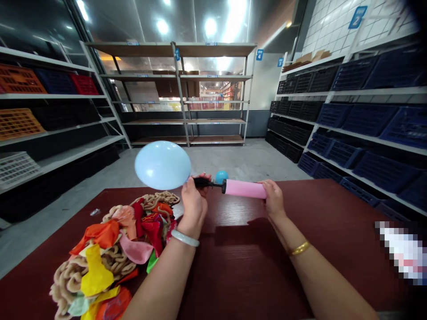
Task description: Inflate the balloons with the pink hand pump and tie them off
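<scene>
A light blue balloon (163, 165), swollen with air, sits on the black nozzle end of a pink balloon pump (246, 189). My left hand (194, 202) is closed around that nozzle end and the balloon's neck, with the fingers partly hidden behind. My right hand (273, 198) grips the far end of the pink barrel. The pump lies level above the table, its black rod showing between the two parts. Left of my left forearm lies a pile of flat balloons (98, 271) in several colours, mixed with tan twisting balloons (63, 280).
The dark red table (240, 266) spreads under my arms. A small blue balloon (221, 176) shows beyond the pump. A blurred white item (403, 253) lies at the right edge. Shelves (213, 122) stand ahead, with crates (376, 169) on the right and more crates (20, 124) on the left.
</scene>
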{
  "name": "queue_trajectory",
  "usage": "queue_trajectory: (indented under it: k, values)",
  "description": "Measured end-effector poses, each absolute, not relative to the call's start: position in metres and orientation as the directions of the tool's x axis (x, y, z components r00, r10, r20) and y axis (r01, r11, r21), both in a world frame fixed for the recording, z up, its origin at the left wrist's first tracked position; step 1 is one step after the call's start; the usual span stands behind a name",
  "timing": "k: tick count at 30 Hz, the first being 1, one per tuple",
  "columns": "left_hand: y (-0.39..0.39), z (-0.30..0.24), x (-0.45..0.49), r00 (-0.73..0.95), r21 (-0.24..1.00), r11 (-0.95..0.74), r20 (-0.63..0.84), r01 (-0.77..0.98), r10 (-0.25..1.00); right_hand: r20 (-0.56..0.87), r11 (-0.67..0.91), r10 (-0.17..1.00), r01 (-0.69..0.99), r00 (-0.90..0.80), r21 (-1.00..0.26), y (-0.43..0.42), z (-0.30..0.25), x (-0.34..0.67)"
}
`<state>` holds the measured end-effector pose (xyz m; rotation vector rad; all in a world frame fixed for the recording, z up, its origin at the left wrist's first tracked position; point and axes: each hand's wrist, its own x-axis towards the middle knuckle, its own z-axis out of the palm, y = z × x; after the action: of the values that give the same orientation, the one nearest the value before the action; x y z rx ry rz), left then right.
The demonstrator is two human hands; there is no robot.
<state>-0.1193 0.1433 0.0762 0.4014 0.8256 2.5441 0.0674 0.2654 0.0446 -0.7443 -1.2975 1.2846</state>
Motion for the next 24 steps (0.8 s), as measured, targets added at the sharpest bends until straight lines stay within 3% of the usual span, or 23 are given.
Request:
queue_trajectory:
  k: [8, 14, 24]
  values:
    - [0.125, 0.093, -0.160, -0.924, 0.564, -0.786, 0.101, -0.252, 0.369, 0.311, 0.281, 0.947, -0.264, -0.080, -0.923, 0.300, 0.045, 0.090]
    - [0.133, 0.081, -0.153, -0.894, 0.569, -0.770, 0.129, -0.288, 0.429, 0.341, 0.326, 0.940, -0.257, -0.018, -0.910, 0.299, 0.040, 0.092]
    - [0.150, 0.061, -0.109, -0.805, 0.605, -0.677, 0.097, -0.419, 0.585, 0.292, 0.244, 0.938, -0.247, -0.185, -0.938, 0.256, 0.033, 0.060]
